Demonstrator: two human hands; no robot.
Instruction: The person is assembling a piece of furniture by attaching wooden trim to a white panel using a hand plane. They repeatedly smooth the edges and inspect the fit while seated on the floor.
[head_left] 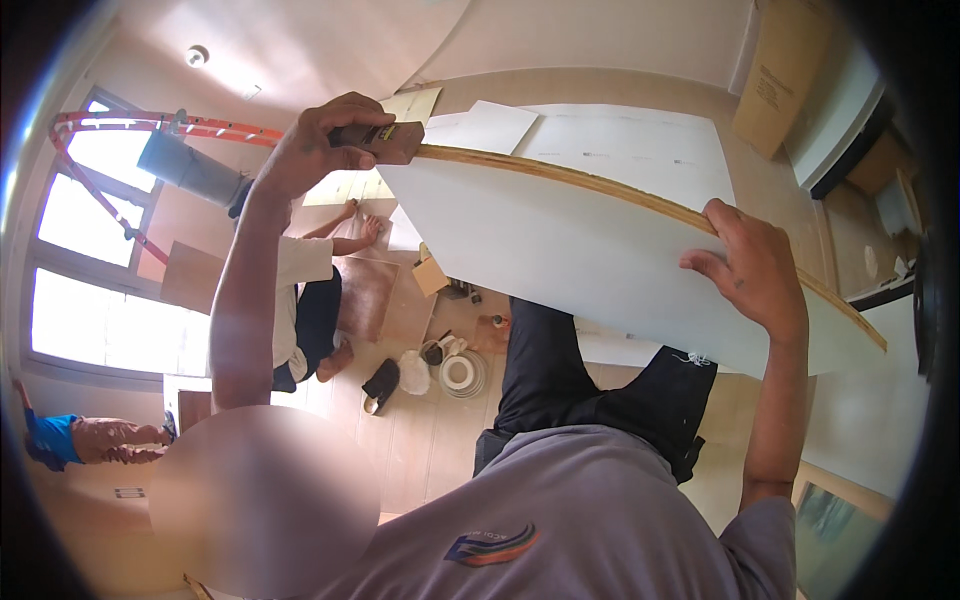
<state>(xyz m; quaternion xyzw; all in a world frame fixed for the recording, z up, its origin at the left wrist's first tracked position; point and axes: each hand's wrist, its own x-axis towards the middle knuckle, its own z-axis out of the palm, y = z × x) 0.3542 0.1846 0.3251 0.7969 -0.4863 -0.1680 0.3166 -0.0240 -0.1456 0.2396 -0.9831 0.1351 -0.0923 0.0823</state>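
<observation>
The white laminated board point(560, 250) was held on edge in front of the person, slanting from upper left to lower right across the view, above the legs and the floor. Its face was smooth, flat and matt white; its upper edge showed a raw tan wood core, bare and unbanded. Judged from its straightness under its own span, the panel was stiff and moderately heavy, and the slick face would offer little friction. The raw edge gave the surest purchase, and a grip spaced wide along it would resist twist.

The right hand point(755, 270) sat on the upper edge toward the lower end, fingers curled over the wood core and the thumb pressed against the white face. The left hand point(315, 150) was raised at the upper end, fingers wrapped closed around a small brown block point(385, 140) that rested on the edge; whether this was a sanding block or an edge trimmer could not be told from this view.

Beyond the board, more white panels point(620, 145) lay flat on the wooden floor point(420, 440). A roll of white edging tape point(460, 373) and small clutter lay near the feet. Another person point(305, 310) sat on the floor at left. An orange ladder point(150, 125) stood by the window point(85, 260), and a cardboard sheet point(785, 75) leaned against the far wall.
</observation>
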